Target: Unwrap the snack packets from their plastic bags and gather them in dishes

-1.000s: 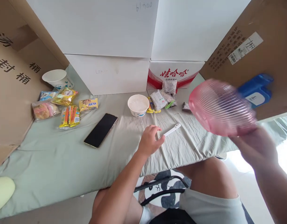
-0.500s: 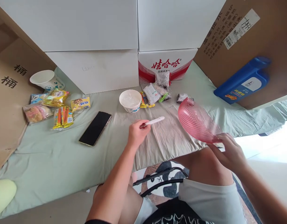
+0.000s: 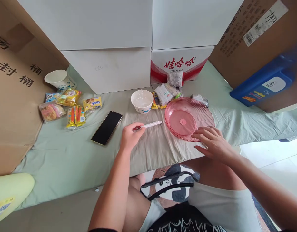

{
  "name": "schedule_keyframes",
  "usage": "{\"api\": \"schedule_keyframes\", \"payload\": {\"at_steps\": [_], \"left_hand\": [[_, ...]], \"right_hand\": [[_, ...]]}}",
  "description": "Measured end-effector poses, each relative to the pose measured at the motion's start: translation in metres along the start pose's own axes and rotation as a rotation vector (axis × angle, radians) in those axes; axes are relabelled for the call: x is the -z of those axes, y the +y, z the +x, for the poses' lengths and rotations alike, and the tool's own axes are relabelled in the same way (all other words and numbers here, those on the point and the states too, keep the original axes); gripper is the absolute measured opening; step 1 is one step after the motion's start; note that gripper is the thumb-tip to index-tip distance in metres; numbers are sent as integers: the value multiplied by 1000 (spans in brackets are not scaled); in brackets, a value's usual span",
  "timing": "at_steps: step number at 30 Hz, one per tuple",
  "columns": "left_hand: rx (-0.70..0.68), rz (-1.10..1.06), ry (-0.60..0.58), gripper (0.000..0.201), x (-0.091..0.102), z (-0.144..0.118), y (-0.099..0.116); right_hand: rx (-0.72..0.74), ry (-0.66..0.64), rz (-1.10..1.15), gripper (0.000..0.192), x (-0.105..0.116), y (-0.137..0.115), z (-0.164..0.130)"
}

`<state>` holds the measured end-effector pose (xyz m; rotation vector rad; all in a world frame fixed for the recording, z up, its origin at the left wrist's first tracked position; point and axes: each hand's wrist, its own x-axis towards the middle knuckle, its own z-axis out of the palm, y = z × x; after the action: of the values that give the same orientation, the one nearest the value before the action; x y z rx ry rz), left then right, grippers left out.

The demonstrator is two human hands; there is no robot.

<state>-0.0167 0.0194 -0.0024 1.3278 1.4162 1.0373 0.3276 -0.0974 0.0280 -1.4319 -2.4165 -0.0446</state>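
Between the fingers of my left hand point(image 3: 132, 134) is a slim white stick-shaped thing point(image 3: 153, 124), with a dark reddish part showing near my fingertips; its exact kind is unclear. It points right, toward a clear pink ribbed plastic bowl point(image 3: 179, 120) that sits on the cloth. My right hand point(image 3: 212, 141) is over the bowl's near right rim with fingers spread and not gripping. Whether the fingertips touch the rim I cannot tell. A white paper bowl point(image 3: 142, 102) stands beyond my left hand, and a black phone point(image 3: 106, 128) lies to its left.
Several small packets point(image 3: 164, 94) lie behind the pink bowl. Snack packs point(image 3: 75, 116) and another paper cup point(image 3: 60, 79) are at the left. White boxes point(image 3: 107, 71) wall the back. A blue bottle point(image 3: 262, 85) leans by cardboard at the right.
The pink bowl, earlier held tilted up in my right hand, now lies flat on the cloth further left. My right hand has let go. The view has shifted slightly.
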Motion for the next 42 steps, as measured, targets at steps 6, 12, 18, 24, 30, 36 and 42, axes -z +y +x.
{"api": "schedule_keyframes", "payload": {"at_steps": [6, 12, 18, 24, 30, 36, 42], "left_hand": [[41, -491, -80, 28, 32, 4, 14], [82, -492, -414, 43, 5, -12, 24], [78, -463, -533, 49, -21, -14, 29], [-44, -259, -196, 31, -32, 1, 22], [-62, -317, -109, 16, -38, 8, 26], [3, -346, -93, 10, -33, 10, 28], [51, -336, -86, 6, -26, 8, 22]], "right_hand": [[-124, 211, 284, 19, 31, -33, 4], [-296, 88, 681, 30, 16, -81, 63], [-450, -257, 649, 7, -14, -113, 92], [-591, 55, 835, 12, 2, -82, 90], [-736, 5, 1358, 14, 20, -58, 214], [-913, -432, 1358, 20, -32, -49, 323], [-874, -737, 1224, 17, -88, -44, 344]]}}
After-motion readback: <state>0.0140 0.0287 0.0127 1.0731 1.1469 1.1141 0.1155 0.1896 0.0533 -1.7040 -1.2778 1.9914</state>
